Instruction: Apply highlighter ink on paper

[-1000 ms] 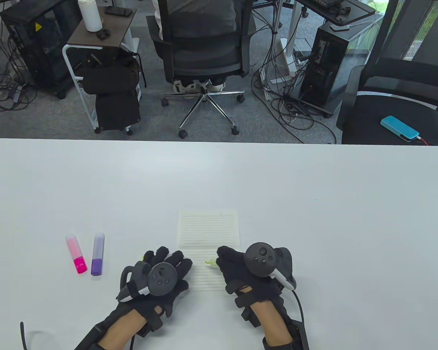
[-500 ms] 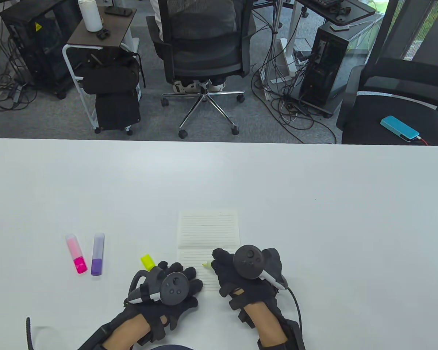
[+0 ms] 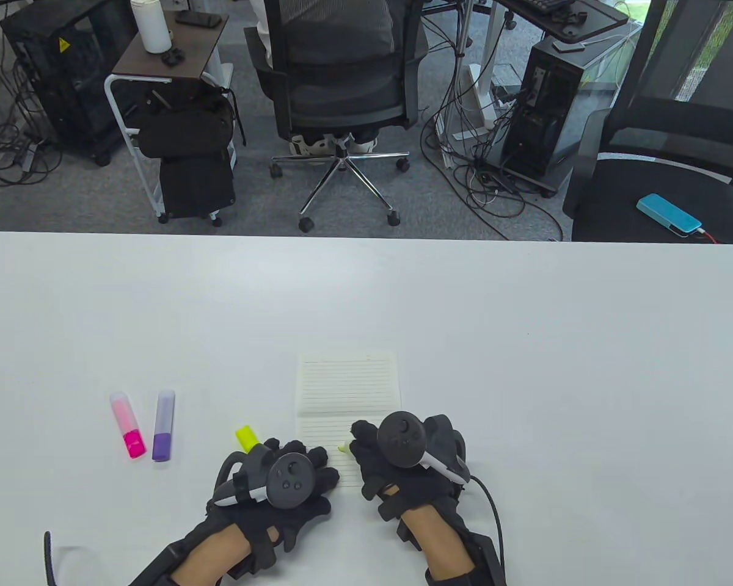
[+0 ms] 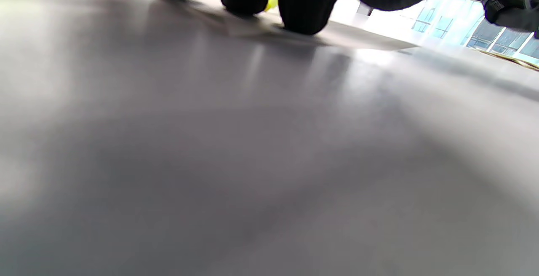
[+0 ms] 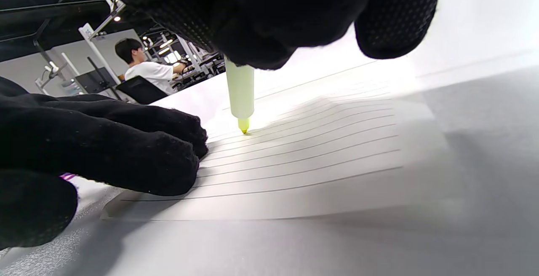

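Note:
A lined paper lies on the white table. My right hand grips an uncapped yellow highlighter nearly upright. Its tip touches the paper in the lower left part. My left hand lies flat, its fingers pressing the paper's lower left corner. The highlighter's yellow cap rests on the table just left of that hand. The left wrist view shows my left hand's fingertips on the tabletop.
A capped pink highlighter and a capped purple highlighter lie side by side at the table's left. Beyond the far edge stand office chairs, a small cart and computer towers. A person sits in the background.
My left hand slid right and toward me, leaving the yellow cap on the table, and settled on the paper's corner. My right hand moved left and nearer, bringing the tip down on the paper.

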`<state>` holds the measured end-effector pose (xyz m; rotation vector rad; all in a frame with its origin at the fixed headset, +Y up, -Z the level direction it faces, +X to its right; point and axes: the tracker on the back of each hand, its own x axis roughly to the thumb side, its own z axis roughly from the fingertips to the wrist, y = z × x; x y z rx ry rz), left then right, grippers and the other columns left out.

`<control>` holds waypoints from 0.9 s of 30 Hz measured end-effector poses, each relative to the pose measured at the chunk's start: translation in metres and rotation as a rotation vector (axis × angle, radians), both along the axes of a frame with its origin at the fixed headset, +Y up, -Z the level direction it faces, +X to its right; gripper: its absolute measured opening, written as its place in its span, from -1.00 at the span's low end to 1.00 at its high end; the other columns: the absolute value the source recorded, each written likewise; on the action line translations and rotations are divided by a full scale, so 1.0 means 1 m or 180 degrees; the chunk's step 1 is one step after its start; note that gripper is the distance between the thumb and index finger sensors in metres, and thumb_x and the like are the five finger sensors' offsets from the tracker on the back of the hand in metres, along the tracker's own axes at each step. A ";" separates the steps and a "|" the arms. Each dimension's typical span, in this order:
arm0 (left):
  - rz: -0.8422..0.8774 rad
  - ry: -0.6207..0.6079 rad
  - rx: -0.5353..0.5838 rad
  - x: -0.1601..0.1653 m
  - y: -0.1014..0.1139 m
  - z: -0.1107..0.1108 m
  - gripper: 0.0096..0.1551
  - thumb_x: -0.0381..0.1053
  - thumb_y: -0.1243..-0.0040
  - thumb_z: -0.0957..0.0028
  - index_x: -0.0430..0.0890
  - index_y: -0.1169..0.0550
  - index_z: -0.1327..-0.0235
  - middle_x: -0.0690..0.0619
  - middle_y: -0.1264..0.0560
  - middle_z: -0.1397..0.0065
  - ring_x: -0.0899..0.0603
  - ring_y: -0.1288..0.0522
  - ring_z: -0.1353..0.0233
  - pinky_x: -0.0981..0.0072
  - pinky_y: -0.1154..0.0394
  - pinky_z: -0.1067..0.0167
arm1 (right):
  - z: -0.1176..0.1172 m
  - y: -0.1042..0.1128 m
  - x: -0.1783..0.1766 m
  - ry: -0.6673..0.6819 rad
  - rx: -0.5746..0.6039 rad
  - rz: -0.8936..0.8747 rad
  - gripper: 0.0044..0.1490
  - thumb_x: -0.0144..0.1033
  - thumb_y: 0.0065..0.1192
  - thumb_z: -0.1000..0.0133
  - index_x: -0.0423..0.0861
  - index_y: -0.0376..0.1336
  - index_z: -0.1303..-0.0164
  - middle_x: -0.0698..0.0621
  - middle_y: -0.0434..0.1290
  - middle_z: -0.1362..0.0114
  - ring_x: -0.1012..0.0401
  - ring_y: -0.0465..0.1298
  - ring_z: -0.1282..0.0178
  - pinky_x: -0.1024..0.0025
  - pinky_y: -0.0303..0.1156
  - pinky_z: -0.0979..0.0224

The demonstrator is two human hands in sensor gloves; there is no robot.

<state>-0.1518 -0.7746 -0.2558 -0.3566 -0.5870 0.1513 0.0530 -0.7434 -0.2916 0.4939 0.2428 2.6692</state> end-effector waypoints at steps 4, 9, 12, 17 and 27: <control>-0.0001 0.0015 -0.0035 0.000 0.000 0.000 -0.29 0.32 -0.03 -0.05 0.15 -0.39 -0.50 0.03 -0.18 -0.69 -0.37 -0.12 -0.64 -0.48 0.05 -0.44 | 0.001 0.004 0.001 0.0039 -0.0146 0.0022 -0.49 -0.14 0.29 -0.36 -0.10 0.34 -0.46 -0.07 0.60 0.11 0.14 0.56 0.35 -0.12 0.45 -0.33; -0.0001 0.0013 -0.0063 -0.001 0.000 -0.001 -0.28 0.32 -0.04 -0.05 0.15 -0.38 -0.50 0.04 -0.17 -0.70 -0.37 -0.11 -0.64 -0.48 0.05 -0.44 | 0.003 0.006 0.001 0.0048 -0.0178 0.0048 -0.49 -0.14 0.30 -0.35 -0.11 0.36 -0.44 -0.07 0.61 0.12 0.13 0.56 0.36 -0.12 0.45 -0.32; -0.0002 0.0015 -0.0080 -0.001 0.000 -0.001 -0.28 0.33 -0.04 -0.05 0.15 -0.38 -0.51 0.04 -0.16 -0.70 -0.37 -0.10 -0.65 -0.48 0.05 -0.45 | 0.003 0.006 0.001 0.0016 -0.0060 -0.0023 -0.48 -0.14 0.28 -0.36 -0.11 0.34 -0.46 -0.07 0.61 0.10 0.13 0.56 0.35 -0.12 0.44 -0.33; -0.0003 0.0011 -0.0097 -0.001 0.000 -0.001 -0.28 0.33 -0.04 -0.05 0.15 -0.37 -0.51 0.04 -0.16 -0.70 -0.37 -0.10 -0.65 -0.48 0.05 -0.45 | 0.002 0.003 -0.001 -0.0025 0.0029 -0.0013 -0.48 -0.13 0.26 -0.38 -0.08 0.32 -0.49 -0.07 0.60 0.06 0.13 0.56 0.31 -0.13 0.43 -0.35; -0.0007 0.0016 -0.0123 -0.002 0.000 -0.001 -0.27 0.33 -0.04 -0.05 0.15 -0.36 -0.52 0.04 -0.15 -0.70 -0.36 -0.09 -0.65 -0.47 0.06 -0.45 | -0.001 0.004 0.008 -0.0248 -0.0079 0.0109 -0.49 -0.14 0.26 -0.38 -0.09 0.32 -0.49 -0.07 0.60 0.05 0.13 0.57 0.31 -0.12 0.43 -0.34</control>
